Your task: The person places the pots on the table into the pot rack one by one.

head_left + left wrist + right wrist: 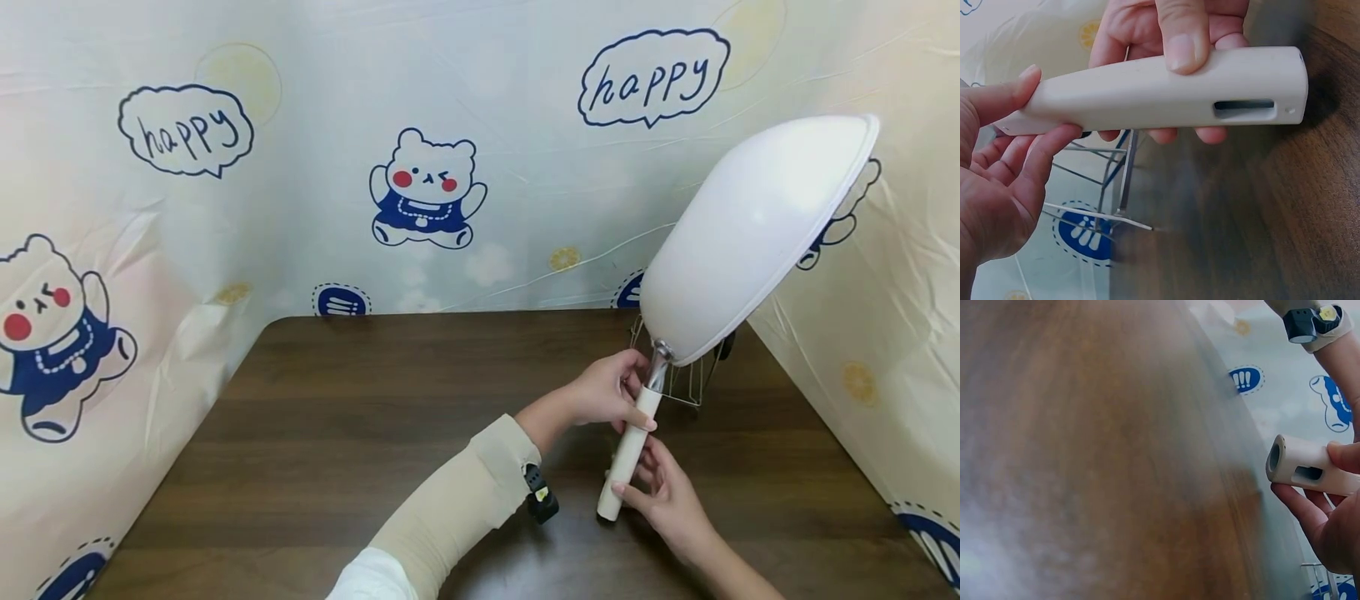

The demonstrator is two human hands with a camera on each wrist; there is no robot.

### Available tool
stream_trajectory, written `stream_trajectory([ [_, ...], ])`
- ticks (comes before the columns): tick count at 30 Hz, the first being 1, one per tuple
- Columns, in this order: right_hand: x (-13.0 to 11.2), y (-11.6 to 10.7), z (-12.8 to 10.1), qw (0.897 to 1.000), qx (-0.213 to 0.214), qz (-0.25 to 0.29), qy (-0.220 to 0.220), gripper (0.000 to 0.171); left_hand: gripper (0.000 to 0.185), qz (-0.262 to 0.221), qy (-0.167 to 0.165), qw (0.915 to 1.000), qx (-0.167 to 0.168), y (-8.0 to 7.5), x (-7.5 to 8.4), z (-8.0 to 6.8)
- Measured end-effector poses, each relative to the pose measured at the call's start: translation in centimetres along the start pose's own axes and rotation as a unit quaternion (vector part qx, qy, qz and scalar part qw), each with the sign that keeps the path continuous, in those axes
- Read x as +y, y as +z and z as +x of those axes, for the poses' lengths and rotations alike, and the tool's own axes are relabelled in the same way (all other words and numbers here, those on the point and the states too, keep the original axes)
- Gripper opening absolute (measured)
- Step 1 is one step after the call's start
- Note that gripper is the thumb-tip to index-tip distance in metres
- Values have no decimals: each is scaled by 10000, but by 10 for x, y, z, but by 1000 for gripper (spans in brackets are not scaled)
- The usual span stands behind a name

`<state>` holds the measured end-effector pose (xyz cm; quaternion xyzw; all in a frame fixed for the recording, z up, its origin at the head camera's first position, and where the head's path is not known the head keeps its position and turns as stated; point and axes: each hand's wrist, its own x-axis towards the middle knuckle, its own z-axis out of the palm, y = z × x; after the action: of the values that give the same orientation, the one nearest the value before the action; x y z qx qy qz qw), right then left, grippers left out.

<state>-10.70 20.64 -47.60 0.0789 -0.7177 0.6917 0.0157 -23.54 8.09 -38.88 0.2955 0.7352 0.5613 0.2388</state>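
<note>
A white pan [750,233] is held up at the right, tilted, with its rounded outside toward the head camera. A metal neck [659,367] joins it to a cream handle [630,450]. My left hand [606,390] pinches the upper handle near the neck between thumb and fingers. Lower down, my right hand [667,500] grips the handle near its end, the thumb lying across it. The left wrist view shows both hands on the handle [1147,94], which has a slot near its end. In the right wrist view the handle end [1297,464] is hollow.
A wire rack [686,387] stands on the brown wooden table [360,467] behind the pan, partly hidden by it. Printed cloth [525,167] hangs along the back and both sides of the table. A small black camera [542,496] is strapped to my left wrist.
</note>
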Motion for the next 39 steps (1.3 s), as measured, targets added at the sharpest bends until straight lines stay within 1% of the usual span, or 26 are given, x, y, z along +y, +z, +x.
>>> stream_trajectory([
  [2, 1, 0, 0, 9995, -73, 257, 179, 73, 63, 45, -103, 9999, 52, 1, -3, 2],
  [4, 2, 1, -1, 9988, -96, 363, 310, 71, 63, 55, -193, 9998, 84, 2, -5, 3],
  [9, 3, 2, -1, 9976, -87, 481, 497, 66, 62, 48, -418, 9991, 107, 3, -9, 7],
  [15, 3, 5, 2, 9950, -117, 601, 785, 67, 63, 40, -613, 9980, 117, 1, -13, 10],
  [20, 4, 6, 5, 9933, -167, 679, 919, 67, 61, 99, -739, 9972, 88, 0, -15, 11],
  [23, 6, 7, 4, 9917, -275, 784, 978, 68, 58, 105, -924, 9956, 82, 1, -20, 11],
  [26, 9, 9, 4, 9905, -400, 877, 984, 68, 57, 64, -1050, 9944, 62, 0, -25, 11],
  [28, 10, 10, 5, 9904, -444, 887, 963, 67, 56, 57, -1074, 9942, 38, -1, -27, 12],
  [32, 7, 10, 11, 9909, -455, 746, 1027, 66, 55, 166, -1067, 9941, 18, -4, -28, 13],
  [35, 3, 7, 15, 9912, -441, 484, 1154, 66, 56, 254, -1085, 9938, 54, -3, -27, 11],
  [39, -1, 2, 17, 9911, -399, 47, 1272, 68, 58, 453, -1076, 9929, 247, 1, -29, 5],
])
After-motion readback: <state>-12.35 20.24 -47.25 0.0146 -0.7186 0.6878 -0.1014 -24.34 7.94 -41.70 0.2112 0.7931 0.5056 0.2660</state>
